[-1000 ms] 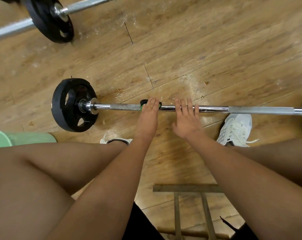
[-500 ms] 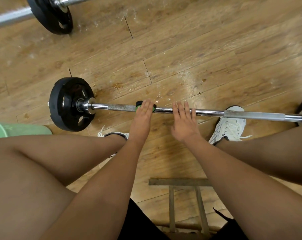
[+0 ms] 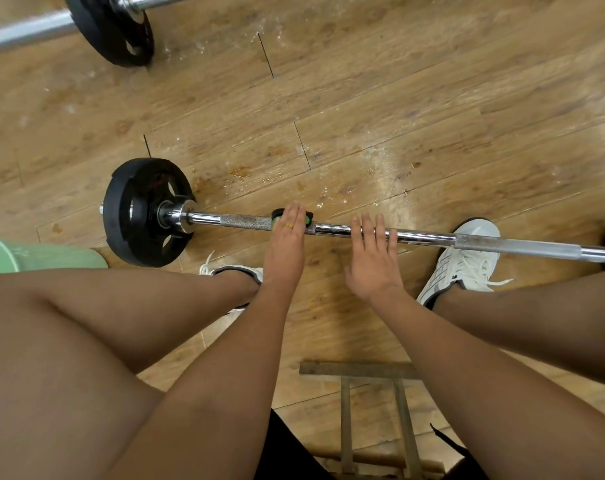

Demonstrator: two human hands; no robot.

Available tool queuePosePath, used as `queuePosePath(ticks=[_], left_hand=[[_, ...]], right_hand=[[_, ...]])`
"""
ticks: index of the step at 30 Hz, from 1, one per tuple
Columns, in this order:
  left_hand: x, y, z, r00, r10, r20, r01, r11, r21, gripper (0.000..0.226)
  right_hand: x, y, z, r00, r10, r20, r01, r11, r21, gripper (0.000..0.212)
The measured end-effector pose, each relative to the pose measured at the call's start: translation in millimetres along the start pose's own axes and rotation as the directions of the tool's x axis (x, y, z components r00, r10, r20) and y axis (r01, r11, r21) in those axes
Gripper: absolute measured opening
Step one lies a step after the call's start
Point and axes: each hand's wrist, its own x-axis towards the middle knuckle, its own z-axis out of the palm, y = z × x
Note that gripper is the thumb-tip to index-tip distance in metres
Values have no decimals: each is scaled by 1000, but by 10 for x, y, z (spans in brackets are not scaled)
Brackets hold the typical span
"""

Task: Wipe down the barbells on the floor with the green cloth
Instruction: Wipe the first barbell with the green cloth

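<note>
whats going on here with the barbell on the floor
A person is bent over a barbell lying on the wooden floor, wiping it. Their left hand presses a green cloth onto the bar's knurled part, not far from the black weight plate. The right hand rests flat on the bar a little further along. A second barbell lies further away, untouched.
</note>
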Motion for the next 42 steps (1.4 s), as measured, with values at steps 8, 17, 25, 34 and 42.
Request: queuePosePath(ticks=[8,17,25,34,42], left_hand=[[68,-89,-92,993,104,54,-105,994,14,64],[344,-156,-179,964,251,89,-256,965,55,64],[564,-129,-206,895,436,92,-445,887,127,79],[730,-131,-173,945,321,64,-327,937,124,72],[802,-22,-124,996,-3,-88,2,1000,-4,80]], right_hand=[[120,13,-78,999,11,-37,-9,998,68,73],[329,51,-226,996,34,-78,-22,989,146,62],[530,85,-334,989,42,-139,-20,988,154,60],[747,123,-427,987,51,-155,-27,988,155,61],[892,137,-501,988,66,-136,-44,985,164,62]])
